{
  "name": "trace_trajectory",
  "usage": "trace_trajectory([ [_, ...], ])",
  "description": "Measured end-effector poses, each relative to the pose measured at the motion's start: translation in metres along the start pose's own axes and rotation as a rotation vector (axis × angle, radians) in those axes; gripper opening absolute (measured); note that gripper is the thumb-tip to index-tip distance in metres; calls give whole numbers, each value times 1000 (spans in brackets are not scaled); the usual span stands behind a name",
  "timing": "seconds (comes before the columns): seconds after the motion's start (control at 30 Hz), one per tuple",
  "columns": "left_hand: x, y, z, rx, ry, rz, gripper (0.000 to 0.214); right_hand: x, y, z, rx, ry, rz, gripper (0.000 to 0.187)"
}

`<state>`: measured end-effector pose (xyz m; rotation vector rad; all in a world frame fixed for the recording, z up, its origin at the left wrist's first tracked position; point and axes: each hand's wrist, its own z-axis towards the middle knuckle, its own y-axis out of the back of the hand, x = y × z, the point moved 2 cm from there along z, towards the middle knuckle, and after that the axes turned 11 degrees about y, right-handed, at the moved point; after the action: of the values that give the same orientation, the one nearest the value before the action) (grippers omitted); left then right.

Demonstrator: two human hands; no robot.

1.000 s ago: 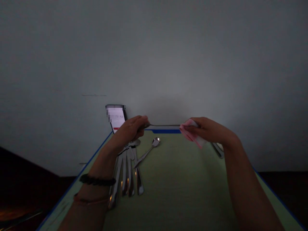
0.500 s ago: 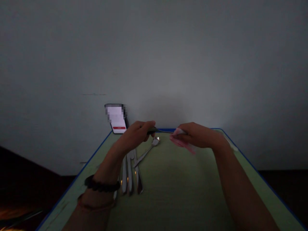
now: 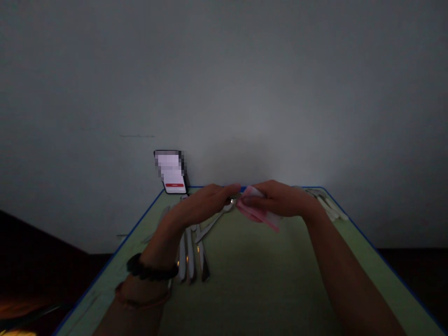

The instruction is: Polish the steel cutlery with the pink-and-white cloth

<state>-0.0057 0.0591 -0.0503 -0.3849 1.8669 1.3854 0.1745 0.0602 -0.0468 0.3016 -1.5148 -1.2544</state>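
My left hand (image 3: 205,206) is closed on one end of a thin metal piece of cutlery held above the green table (image 3: 266,280); almost all of it is hidden between my hands. My right hand (image 3: 280,199) is closed on a pink cloth (image 3: 258,213) wrapped round the cutlery's other end. The two hands nearly touch at the middle. Below them a small spoon (image 3: 216,219) lies on the table. Several more pieces of cutlery (image 3: 191,254) lie side by side under my left wrist.
A phone (image 3: 170,171) with a lit screen leans against the wall at the table's far left corner. More cutlery (image 3: 327,203) lies near the far right corner. The table has a blue edge (image 3: 385,263). The room is dim.
My right hand has slid the pink cloth leftward along the cutlery toward my left hand. The bare shaft seen between the hands earlier is now covered.
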Motion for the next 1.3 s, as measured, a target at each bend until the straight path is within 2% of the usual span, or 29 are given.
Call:
trace_trajectory([
  [0.17, -6, -5, -1, -77, -60, 59, 51, 1, 0, 4, -110, 42, -22, 42],
  [0.3, -7, -3, -1, -104, -115, 126, 47, 1, -3, 7, -139, 53, -16, 43],
  [0.53, -8, -1, 0, -147, -100, 191, 47, -13, 0, 0, -58, 2, 36, 44],
  [0.67, -2, 1, 0, -138, -59, 185, 50, -18, 6, -10, 2, -72, 65, 46],
  [0.77, 3, 4, 0, -110, -57, 153, 41, -15, 7, -11, -6, -121, 50, 48],
  [0.83, 2, 5, 0, -113, -91, 132, 29, -10, 7, -8, -47, -133, -21, 48],
  [0.9, 1, 4, -1, -114, -105, 101, 26, -6, 7, -3, -98, -139, -114, 49],
  [1.03, 3, -1, 0, -89, -28, -5, 41, 0, 10, 0, -209, -113, -284, 45],
  [1.13, 8, -4, 4, -91, 46, -86, 52, 4, 12, 0, -266, -58, -323, 38],
  [1.3, 6, -7, 6, -20, 40, -135, 56, 10, -1, 9, -220, -77, -321, 40],
])
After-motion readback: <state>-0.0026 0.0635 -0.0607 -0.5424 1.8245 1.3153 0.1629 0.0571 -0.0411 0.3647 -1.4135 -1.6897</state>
